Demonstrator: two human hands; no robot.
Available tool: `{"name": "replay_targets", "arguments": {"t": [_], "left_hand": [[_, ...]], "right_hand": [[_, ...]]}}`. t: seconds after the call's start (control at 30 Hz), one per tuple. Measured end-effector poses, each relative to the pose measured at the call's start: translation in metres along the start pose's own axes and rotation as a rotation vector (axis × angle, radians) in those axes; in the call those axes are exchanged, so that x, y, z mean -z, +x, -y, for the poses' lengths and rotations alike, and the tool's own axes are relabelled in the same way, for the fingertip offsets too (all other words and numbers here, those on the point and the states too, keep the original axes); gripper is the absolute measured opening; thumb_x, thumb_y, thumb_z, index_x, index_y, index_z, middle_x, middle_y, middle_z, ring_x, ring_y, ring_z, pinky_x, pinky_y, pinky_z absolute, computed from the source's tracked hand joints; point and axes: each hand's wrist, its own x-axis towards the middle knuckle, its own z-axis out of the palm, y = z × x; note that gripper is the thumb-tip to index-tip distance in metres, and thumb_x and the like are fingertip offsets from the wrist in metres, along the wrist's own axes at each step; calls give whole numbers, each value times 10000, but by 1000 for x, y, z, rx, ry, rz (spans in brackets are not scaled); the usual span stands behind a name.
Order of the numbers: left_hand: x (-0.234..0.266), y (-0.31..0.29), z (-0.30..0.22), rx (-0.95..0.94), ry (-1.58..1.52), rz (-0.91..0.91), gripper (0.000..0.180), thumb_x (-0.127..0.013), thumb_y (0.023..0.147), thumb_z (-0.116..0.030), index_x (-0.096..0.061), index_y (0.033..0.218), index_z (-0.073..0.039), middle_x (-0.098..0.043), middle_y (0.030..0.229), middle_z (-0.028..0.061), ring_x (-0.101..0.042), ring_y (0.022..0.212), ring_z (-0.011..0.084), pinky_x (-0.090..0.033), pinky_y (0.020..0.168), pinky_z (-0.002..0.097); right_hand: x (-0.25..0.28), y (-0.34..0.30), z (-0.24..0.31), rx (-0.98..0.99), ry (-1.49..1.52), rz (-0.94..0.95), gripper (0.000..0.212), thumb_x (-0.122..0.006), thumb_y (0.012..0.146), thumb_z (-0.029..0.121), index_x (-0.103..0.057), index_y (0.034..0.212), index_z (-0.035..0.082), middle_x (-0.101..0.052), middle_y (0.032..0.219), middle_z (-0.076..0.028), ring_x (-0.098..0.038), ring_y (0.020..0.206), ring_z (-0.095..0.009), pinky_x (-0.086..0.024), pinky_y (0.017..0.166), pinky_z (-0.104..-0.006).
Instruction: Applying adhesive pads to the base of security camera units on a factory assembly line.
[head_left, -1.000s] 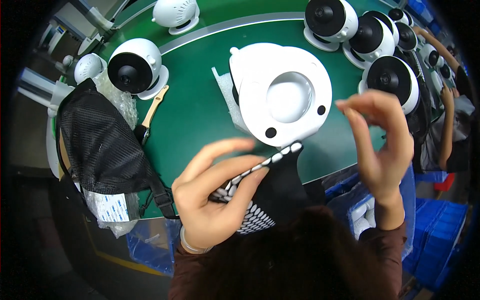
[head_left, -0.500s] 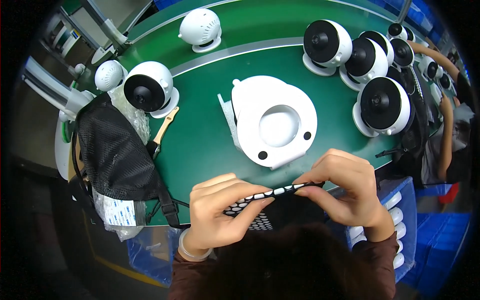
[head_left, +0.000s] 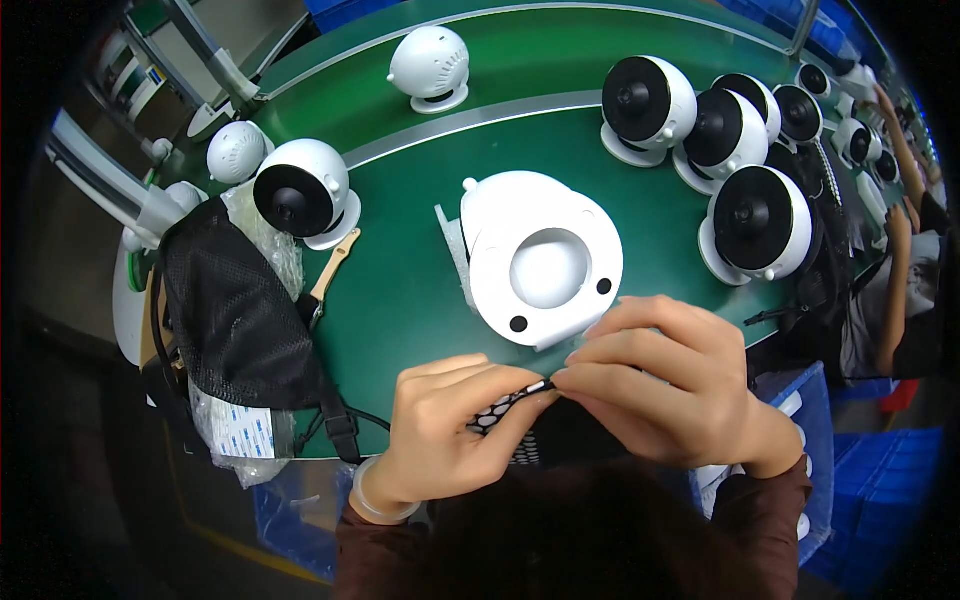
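My left hand (head_left: 455, 425) pinches a bendy black sheet dotted with white rounds (head_left: 492, 412), which looks like a sheet of stick-on pads. Thumb and fingers of my right hand (head_left: 665, 385) close on the same sheet's upper edge, right beside the left fingertips. What lies under the right fingers is hidden. Just beyond the hands, a white ball-shaped camera (head_left: 530, 200) lies with its base facing up. That base has a round recess and two black round pads (head_left: 604, 286) (head_left: 518, 324) near its rim.
Several white cameras with black fronts (head_left: 755, 220) stand at the right; another camera (head_left: 300, 190) stands at the left. A black mesh bag (head_left: 235, 300), a tan-handled brush (head_left: 338, 262) and plastic wrap (head_left: 270, 240) lie there too. A co-worker's arm (head_left: 895, 280) shows at far right. Blue-lined bins flank my arms.
My right hand has slid left along the sheet's edge to meet the left fingertips, its fingers now covering more of the edge. The view has shifted slightly.
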Motion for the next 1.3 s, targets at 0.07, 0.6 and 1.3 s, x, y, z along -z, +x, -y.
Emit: {"name": "replay_targets", "arguments": {"t": [0.07,0.6,1.3], "left_hand": [[2,0,-1,59,-38,51,138,-692,633,2,-615,748,-1,-590,622,104,-557,511,206,-404,467,265],[-1,-7,6,152,-148,80,124,-655,679,-5,-610,793,9,-602,663,134,-573,536,236,-407,471,271],[-4,-10,7,265,-133,-5,115,-660,649,12,-601,748,17,-566,591,134,-556,482,227,-385,442,262]], "right_hand": [[1,1,1,20,-12,16,233,-643,528,84,-610,758,62,-546,731,-13,-553,673,-176,-450,514,-260],[-1,3,7,-49,-60,146,199,-702,566,61,-614,744,73,-582,719,-23,-577,675,-187,-500,703,-356],[-4,7,5,-158,48,48,241,-713,560,-21,-582,753,41,-593,757,-56,-559,617,-184,-435,520,-252]]}}
